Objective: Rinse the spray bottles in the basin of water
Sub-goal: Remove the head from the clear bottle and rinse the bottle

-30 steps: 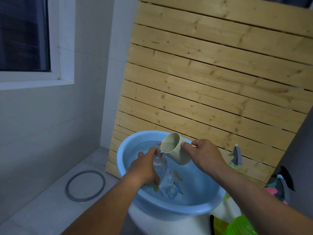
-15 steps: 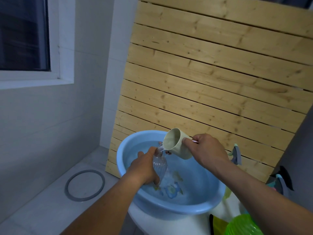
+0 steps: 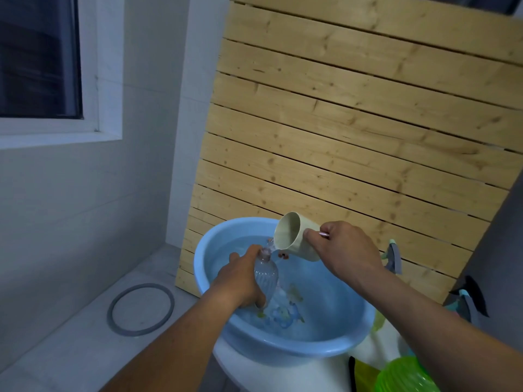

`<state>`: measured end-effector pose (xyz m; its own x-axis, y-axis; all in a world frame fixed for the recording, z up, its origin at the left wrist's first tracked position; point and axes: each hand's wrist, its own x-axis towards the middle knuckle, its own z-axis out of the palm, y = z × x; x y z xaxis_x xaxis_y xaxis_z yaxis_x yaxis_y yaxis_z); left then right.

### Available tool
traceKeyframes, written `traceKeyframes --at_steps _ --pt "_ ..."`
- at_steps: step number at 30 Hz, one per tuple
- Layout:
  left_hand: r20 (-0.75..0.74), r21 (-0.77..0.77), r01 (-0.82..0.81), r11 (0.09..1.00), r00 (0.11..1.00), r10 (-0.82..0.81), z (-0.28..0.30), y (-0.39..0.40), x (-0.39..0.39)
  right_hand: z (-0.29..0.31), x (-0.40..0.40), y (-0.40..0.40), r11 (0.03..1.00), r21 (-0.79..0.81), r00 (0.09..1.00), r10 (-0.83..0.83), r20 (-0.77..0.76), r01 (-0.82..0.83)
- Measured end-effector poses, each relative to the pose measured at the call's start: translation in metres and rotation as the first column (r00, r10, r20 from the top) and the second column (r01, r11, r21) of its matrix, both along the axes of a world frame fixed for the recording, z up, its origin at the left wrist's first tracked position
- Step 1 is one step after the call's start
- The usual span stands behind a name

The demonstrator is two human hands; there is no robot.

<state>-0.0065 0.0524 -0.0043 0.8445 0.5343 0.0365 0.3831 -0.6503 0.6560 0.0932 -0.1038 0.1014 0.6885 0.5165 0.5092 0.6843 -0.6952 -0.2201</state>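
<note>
One basin (image 3: 351, 349); left hand (image 3: 240, 281) grip wraps one bottle (image 3: 266, 275); right hand (image 3: 345, 250) grip holds one cup (image 3: 294, 236).

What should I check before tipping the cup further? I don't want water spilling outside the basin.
1. Bottle gripped by left hand: ok.
2. Bottle mouth pointing up under the cup's lip: ok.
3. Cup held by right hand, tilted toward the bottle: ok.
4. Stream landing in the bottle mouth: cannot tell, some seems to splash at the neck.
5. Bottle and cup both over the basin: ok.
6. How full the bottle is: cannot tell.
</note>
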Motion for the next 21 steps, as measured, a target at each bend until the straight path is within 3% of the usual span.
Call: traceKeyframes --at_steps 3,7,9,14,21 --pt "0.018 -0.012 0.008 1.000 1.000 -0.008 0.000 0.001 0.000 -0.001 0.002 0.000 1.000 0.014 0.999 0.010 -0.047 -0.010" --pt "0.116 -0.073 -0.002 0.997 0.993 0.010 0.000 0.002 -0.001 -0.004 0.007 -0.003 0.990 0.138 0.955 0.021 -0.295 0.021" --pt "0.140 -0.088 -0.034 0.996 0.989 0.046 0.001 0.003 0.000 -0.011 0.008 -0.009 0.996 0.082 0.949 -0.012 -0.314 0.040" --pt "0.168 -0.116 -0.148 0.982 0.972 0.167 0.003 0.003 0.004 -0.032 0.007 -0.019 0.962 -0.259 0.989 -0.108 -0.096 0.080" --pt "0.211 -0.092 -0.159 0.983 0.962 0.175 0.003 0.003 0.004 -0.050 0.008 -0.019 0.823 -0.564 0.997 -0.032 0.076 0.069"
